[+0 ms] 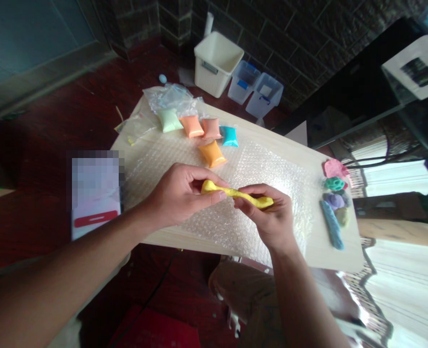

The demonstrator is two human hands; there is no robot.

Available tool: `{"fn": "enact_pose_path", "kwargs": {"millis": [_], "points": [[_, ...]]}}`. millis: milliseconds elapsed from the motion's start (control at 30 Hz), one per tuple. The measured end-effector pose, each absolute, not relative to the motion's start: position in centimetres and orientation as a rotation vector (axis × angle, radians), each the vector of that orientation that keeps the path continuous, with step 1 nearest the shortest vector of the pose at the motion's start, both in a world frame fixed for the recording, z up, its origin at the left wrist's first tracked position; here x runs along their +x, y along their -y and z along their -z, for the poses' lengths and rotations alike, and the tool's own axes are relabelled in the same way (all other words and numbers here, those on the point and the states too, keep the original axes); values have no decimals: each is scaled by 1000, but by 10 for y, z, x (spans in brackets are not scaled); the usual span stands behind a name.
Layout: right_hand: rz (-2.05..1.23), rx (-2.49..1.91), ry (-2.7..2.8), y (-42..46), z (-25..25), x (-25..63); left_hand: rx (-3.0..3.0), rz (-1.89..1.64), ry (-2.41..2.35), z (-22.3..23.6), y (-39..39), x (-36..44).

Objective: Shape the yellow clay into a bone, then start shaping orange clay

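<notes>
Above the table, a strip of yellow modelling clay (232, 192) is stretched between my two hands, thick at both ends and thinner in the middle. My left hand (179, 195) pinches its left part between thumb and fingers. The right part lies in my right hand (268, 212), gripped by thumb and curled fingers. Bubble wrap (268, 169) is spread beneath. Just beyond my left hand sits an orange clay packet (213, 153). Behind it are a pale green packet (169, 120), a peach packet (192, 126), a pinkish packet (211, 128) and a turquoise packet (230, 136).
Shaped clay pieces stand at the table's right end, among them a pink one (335, 168), a green one (334, 183) and a blue roll (332, 224). Clear plastic bags (170, 98) lie at the far left corner. A white bin (214, 72) is on the floor behind.
</notes>
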State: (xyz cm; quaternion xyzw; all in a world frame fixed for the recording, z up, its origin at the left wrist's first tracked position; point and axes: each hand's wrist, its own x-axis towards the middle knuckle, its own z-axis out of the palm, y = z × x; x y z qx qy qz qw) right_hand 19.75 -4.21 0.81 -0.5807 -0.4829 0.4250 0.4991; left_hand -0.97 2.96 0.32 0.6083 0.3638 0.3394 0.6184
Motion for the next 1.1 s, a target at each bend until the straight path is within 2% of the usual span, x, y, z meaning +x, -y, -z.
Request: {"fn": "enact_pose_path", "kwargs": {"millis": [600,1100], "points": [[-1015,-1388,1262,45,-10,193,1220,-663,-835,4,-32,-10],[-1155,-1318,1159,45,-7,195,1253,-709,-733,4,-26,-8]]}}
